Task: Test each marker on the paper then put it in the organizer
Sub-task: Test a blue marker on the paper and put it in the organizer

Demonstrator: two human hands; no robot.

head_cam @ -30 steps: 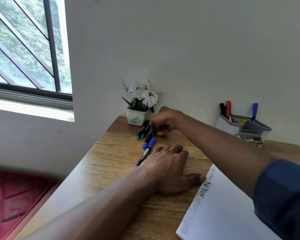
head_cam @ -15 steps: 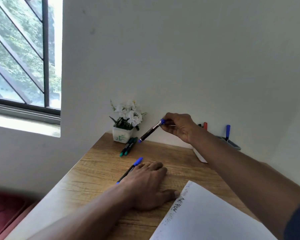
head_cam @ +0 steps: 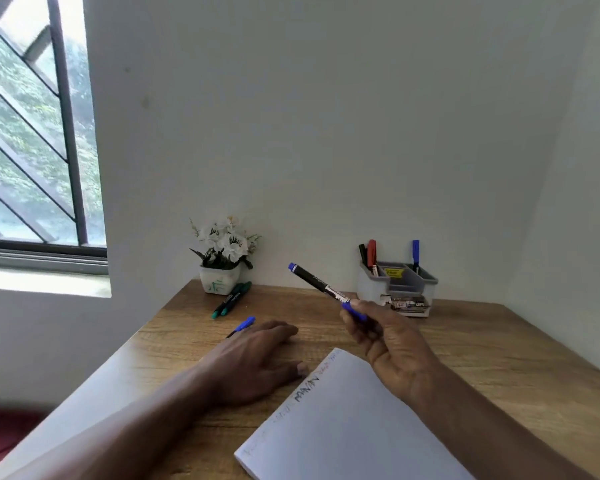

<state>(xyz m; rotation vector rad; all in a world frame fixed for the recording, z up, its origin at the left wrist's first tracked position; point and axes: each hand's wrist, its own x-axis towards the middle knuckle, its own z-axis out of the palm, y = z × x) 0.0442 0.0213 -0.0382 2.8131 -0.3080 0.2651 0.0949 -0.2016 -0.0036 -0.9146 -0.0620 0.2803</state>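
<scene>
Markers [head_cam: 231,299] with green caps lay near the desk's [head_cam: 482,358] far left corner. A spare blue marker [head_cam: 242,325] poked from under the left hand [head_cam: 257,358], fingers flat, loosely apart. The right hand [head_cam: 388,344], fingers curled, clamped a capped marker [head_cam: 321,287] aloft beyond the paper [head_cam: 343,438]. Testing was due: uncapping would likely need both hands. The organizer [head_cam: 397,285] stood at the far edge.
</scene>
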